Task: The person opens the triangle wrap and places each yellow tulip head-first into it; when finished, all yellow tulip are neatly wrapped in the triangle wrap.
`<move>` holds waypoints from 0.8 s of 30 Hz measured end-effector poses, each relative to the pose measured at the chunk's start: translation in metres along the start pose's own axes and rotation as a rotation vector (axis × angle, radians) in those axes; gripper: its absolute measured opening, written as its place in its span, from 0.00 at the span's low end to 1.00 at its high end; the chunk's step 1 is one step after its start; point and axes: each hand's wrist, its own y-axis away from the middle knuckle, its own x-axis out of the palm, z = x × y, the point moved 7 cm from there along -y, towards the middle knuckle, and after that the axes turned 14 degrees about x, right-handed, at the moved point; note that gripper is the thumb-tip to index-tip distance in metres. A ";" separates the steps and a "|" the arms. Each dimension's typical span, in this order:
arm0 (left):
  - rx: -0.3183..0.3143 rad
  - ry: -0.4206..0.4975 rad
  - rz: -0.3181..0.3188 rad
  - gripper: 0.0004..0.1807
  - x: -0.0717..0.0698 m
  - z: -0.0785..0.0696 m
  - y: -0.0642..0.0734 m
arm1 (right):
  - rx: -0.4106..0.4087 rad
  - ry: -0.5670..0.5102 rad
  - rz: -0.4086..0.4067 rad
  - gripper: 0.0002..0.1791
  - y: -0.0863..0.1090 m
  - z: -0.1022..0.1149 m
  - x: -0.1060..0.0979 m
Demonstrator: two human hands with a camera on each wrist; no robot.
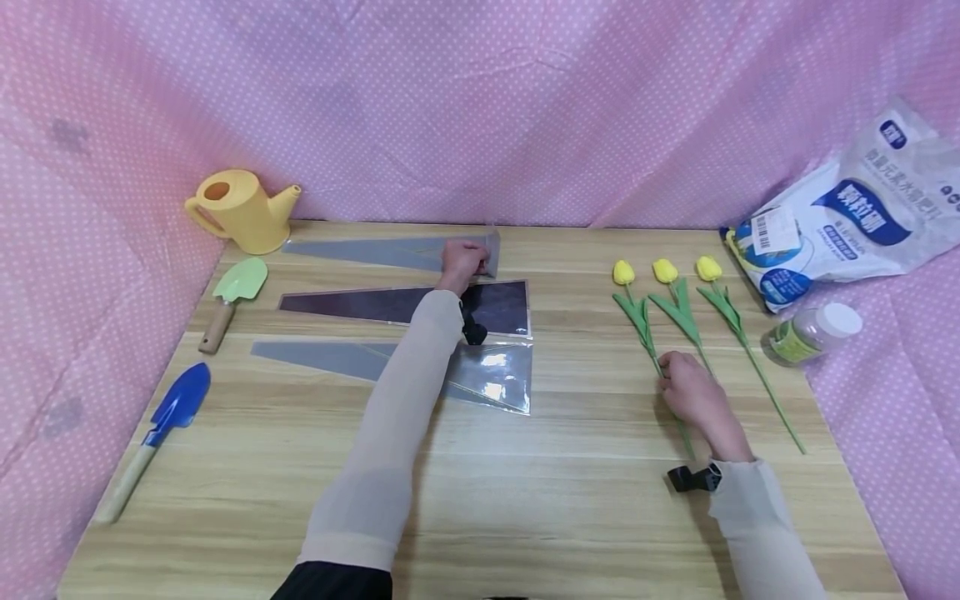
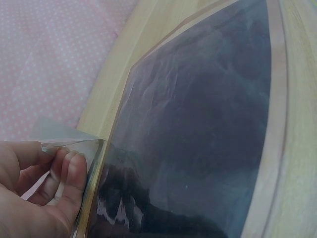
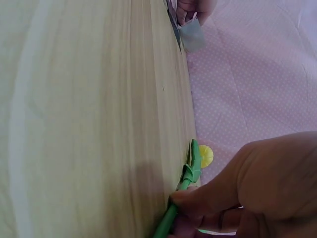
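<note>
Right hand (image 1: 696, 398) pinches leftmost tulip (image 1: 643, 329) by its stem, right side of table (image 1: 562, 517); long axis near-far, bloom pointing away, slightly left. Capped jar (image 1: 798, 340), contents unclear. Left hand (image 1: 462, 265) pinches farthest sleeve (image 1: 360, 252) at wide right end; long axis left-right, narrow end left. Watering can (image 1: 253, 218) upright, spout right, inside unclear.

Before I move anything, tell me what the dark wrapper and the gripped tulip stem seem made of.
Dark wrapper: likely thin, glossy plastic film, judging by its reflections and fine creases. Tulip stem: probably matte plastic, being smooth and evenly green; rubber is possible.
</note>
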 end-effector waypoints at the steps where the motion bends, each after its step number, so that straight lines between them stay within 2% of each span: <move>1: -0.002 -0.001 -0.001 0.09 0.000 0.000 0.000 | -0.002 -0.002 0.000 0.20 0.000 0.000 0.000; 8: -0.005 0.023 -0.008 0.09 0.000 0.001 -0.001 | -0.027 -0.025 0.002 0.19 0.002 0.000 -0.001; 14: -0.002 0.034 -0.001 0.09 0.001 0.002 -0.001 | -0.023 -0.051 0.035 0.20 0.003 -0.001 -0.002; 20: -0.002 0.028 -0.008 0.10 0.001 0.002 -0.002 | -0.025 -0.117 0.087 0.22 0.003 -0.003 -0.004; 24: 0.009 0.028 -0.010 0.10 0.001 0.001 -0.001 | -0.045 -0.200 0.132 0.24 0.005 -0.001 -0.006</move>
